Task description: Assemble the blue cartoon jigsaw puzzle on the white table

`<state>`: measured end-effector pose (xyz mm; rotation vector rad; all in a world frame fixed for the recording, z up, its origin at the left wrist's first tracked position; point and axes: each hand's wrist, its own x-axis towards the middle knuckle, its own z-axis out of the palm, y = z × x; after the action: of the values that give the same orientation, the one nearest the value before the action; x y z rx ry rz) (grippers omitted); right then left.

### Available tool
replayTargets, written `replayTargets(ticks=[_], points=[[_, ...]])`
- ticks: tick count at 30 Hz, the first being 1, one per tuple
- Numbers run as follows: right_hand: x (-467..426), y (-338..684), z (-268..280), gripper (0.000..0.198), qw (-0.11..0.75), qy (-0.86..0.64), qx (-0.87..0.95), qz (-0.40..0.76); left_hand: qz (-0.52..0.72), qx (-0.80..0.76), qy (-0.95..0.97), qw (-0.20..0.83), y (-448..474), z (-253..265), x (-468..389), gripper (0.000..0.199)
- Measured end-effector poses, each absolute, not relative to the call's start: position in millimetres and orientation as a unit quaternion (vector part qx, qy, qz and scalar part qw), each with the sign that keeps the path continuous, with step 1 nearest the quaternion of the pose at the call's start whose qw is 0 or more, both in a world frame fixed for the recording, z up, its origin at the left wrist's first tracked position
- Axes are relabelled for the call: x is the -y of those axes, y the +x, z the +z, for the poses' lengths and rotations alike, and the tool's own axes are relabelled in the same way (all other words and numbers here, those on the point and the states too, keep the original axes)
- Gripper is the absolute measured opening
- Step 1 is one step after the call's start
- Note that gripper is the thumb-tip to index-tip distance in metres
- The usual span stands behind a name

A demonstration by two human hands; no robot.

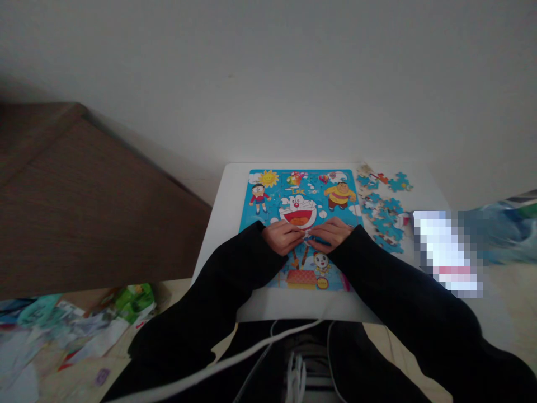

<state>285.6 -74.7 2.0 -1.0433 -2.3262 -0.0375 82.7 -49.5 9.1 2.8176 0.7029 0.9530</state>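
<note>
A blue cartoon jigsaw puzzle (272, 208) lies flat on the white table, with a large round cat face in its middle. Just below that face, both hands meet, fingertips nearly touching. My left hand (283, 236) is closed, its fingers pressed together over the puzzle; whatever is under them is hidden. Coming in from the other side, my right hand (332, 233) is closed in a pinch at a small blue-and-white puzzle piece (309, 238), partly covered by the fingers. Loose puzzle pieces (388, 218) lie in a heap to the right of the puzzle.
The white table (218, 224) stands against a pale wall. A lit, blurred-out phone-like screen (447, 252) is at its right, beside a clear plastic bag (507, 232). A brown wooden cabinet (104, 212) stands left, with wrappers (134, 302) on the floor. A white cable (235, 364) crosses my lap.
</note>
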Motion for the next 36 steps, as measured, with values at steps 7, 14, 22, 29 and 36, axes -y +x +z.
replayTargets(ticks=[7, 14, 22, 29, 36], points=[[70.0, 287.8, -1.9, 0.023, 0.258, -0.347, 0.902, -0.004, 0.303, -0.227, 0.924, 0.06, 80.9, 4.8, 45.4, 0.026], [68.6, 296.6, -3.9, 0.018, 0.24, -0.36, 0.902, 0.01, 0.309, -0.202, 0.926, 0.079, 79.4, 10.4, 41.1, 0.024], [67.4, 293.2, -1.4, 0.023, 0.357, -0.366, 0.859, 0.021, 0.324, -0.215, 0.918, 0.075, 81.0, 9.9, 40.1, 0.022], [71.5, 296.4, -2.5, 0.021, 0.301, -0.378, 0.874, 0.056, 0.335, -0.185, 0.922, 0.06, 83.6, 13.3, 41.3, 0.022], [68.6, 291.9, 1.3, 0.016, 0.239, -0.404, 0.88, 0.073, 0.341, -0.16, 0.926, 0.025, 85.6, 11.5, 42.8, 0.024]])
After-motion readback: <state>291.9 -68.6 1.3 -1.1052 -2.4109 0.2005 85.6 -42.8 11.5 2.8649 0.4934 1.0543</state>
